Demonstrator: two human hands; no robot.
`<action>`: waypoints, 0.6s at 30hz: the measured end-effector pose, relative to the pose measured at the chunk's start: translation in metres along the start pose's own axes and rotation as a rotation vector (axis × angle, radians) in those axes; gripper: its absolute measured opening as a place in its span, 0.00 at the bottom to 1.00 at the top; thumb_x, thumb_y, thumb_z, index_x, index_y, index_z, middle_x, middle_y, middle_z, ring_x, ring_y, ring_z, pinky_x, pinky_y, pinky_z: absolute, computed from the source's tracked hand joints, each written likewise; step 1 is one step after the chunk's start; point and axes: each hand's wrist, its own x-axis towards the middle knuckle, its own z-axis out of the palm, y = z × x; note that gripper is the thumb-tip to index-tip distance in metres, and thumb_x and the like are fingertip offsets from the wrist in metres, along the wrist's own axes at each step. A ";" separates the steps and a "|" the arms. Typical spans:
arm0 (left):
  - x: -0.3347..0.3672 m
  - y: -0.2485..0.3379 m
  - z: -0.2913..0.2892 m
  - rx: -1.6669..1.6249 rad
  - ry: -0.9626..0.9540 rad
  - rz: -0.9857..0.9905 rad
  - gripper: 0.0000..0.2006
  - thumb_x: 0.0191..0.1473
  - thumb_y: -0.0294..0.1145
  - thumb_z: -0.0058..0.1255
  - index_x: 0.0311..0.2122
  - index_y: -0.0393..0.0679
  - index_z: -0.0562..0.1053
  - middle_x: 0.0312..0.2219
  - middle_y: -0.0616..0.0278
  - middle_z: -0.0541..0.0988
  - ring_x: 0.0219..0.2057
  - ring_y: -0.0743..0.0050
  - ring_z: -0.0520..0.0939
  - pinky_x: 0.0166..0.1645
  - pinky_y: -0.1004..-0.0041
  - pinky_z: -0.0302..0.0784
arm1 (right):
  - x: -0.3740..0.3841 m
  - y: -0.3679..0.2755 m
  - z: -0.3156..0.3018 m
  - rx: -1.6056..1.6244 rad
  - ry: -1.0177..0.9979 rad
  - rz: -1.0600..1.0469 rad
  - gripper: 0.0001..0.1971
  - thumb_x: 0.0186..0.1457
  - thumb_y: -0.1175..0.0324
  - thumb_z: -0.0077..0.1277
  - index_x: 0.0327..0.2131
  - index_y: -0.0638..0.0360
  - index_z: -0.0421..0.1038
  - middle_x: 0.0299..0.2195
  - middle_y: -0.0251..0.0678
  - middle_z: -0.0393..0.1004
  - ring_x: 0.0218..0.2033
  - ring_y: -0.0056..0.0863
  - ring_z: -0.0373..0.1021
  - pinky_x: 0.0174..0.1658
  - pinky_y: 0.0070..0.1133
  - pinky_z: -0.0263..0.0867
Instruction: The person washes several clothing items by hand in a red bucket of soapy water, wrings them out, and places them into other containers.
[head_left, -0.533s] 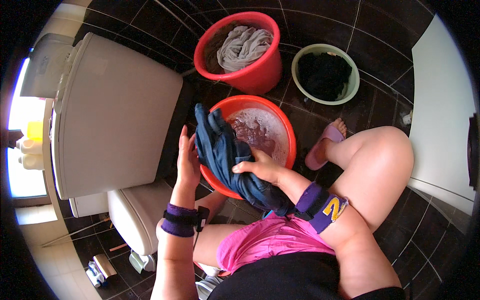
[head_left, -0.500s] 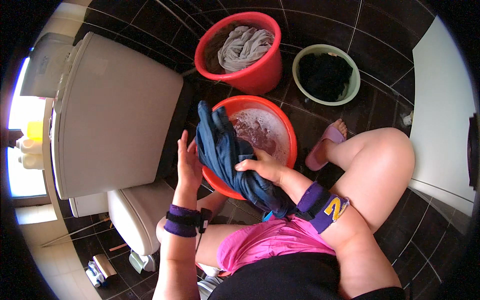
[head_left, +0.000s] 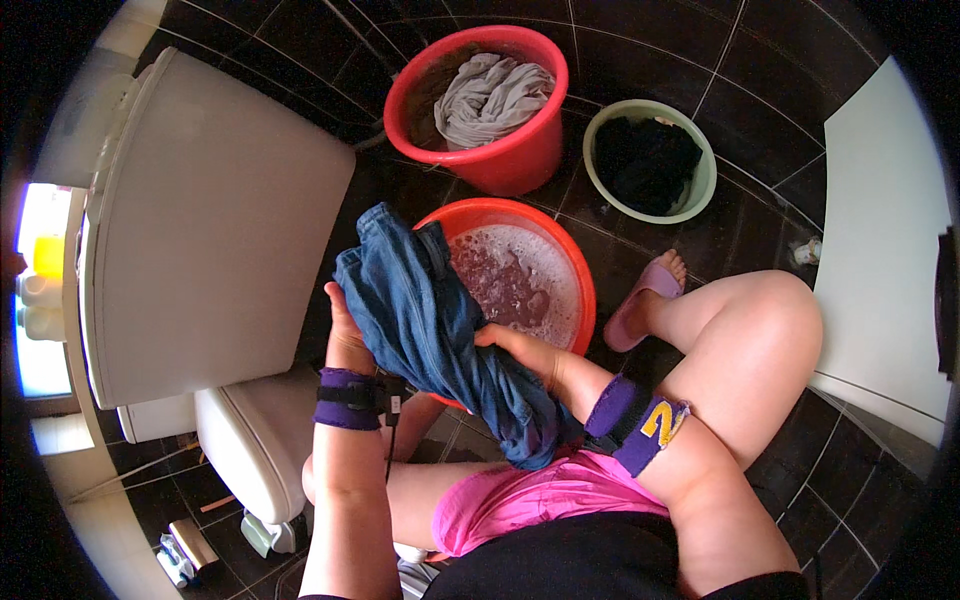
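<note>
A damp blue denim garment (head_left: 425, 310) is stretched slantwise between my hands, over the left side of an orange-red basin (head_left: 583, 270) of foamy, murky water. My left hand (head_left: 347, 335) holds the garment's left side from below, thumb up along its edge, the other fingers hidden under the cloth. On the other side, my right hand (head_left: 520, 352) grips the garment near its middle, its thumb tip against the fabric and most of its fingers out of sight. The lower end of the cloth hangs down to my pink shorts (head_left: 560, 490).
Behind the basin stands a red bucket (head_left: 510, 165) with grey cloth inside. A pale green tub (head_left: 655, 213) holds dark cloth to its right. A large light-grey box-shaped surface (head_left: 220, 230) and a white toilet (head_left: 240, 450) stand at left, a white cabinet (head_left: 880, 250) at right.
My left hand was open beside the garment and now bears its left side. The garment has shifted left and spread wider. More of the foamy water shows.
</note>
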 end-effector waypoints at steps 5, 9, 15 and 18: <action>0.005 0.013 -0.012 0.038 -0.202 -0.201 0.54 0.28 0.71 0.57 0.56 0.39 0.61 0.53 0.54 0.68 0.53 0.56 0.68 0.59 0.55 0.61 | -0.001 -0.001 -0.009 0.051 0.027 0.074 0.22 0.50 0.56 0.47 0.40 0.67 0.71 0.33 0.41 0.77 0.28 0.28 0.75 0.36 0.22 0.72; 0.004 0.019 0.007 0.034 -0.227 -0.191 0.50 0.30 0.64 0.62 0.55 0.38 0.62 0.52 0.53 0.68 0.52 0.55 0.70 0.58 0.57 0.63 | 0.006 0.002 -0.014 0.114 -0.022 0.104 0.22 0.50 0.57 0.48 0.40 0.67 0.71 0.33 0.42 0.77 0.28 0.29 0.75 0.38 0.23 0.72; 0.006 0.020 0.037 -0.116 -0.104 -0.296 0.38 0.28 0.35 0.57 0.52 0.35 0.65 0.46 0.51 0.73 0.47 0.52 0.74 0.56 0.60 0.67 | 0.008 0.001 -0.011 0.043 0.043 0.113 0.22 0.49 0.56 0.48 0.40 0.67 0.71 0.32 0.42 0.77 0.28 0.30 0.75 0.38 0.24 0.72; 0.008 0.012 0.024 -0.152 0.091 -0.227 0.38 0.31 0.37 0.58 0.53 0.36 0.64 0.48 0.50 0.71 0.49 0.53 0.72 0.57 0.59 0.64 | 0.003 -0.005 -0.009 0.054 0.080 0.142 0.23 0.49 0.56 0.46 0.41 0.68 0.71 0.33 0.45 0.77 0.29 0.33 0.75 0.37 0.28 0.72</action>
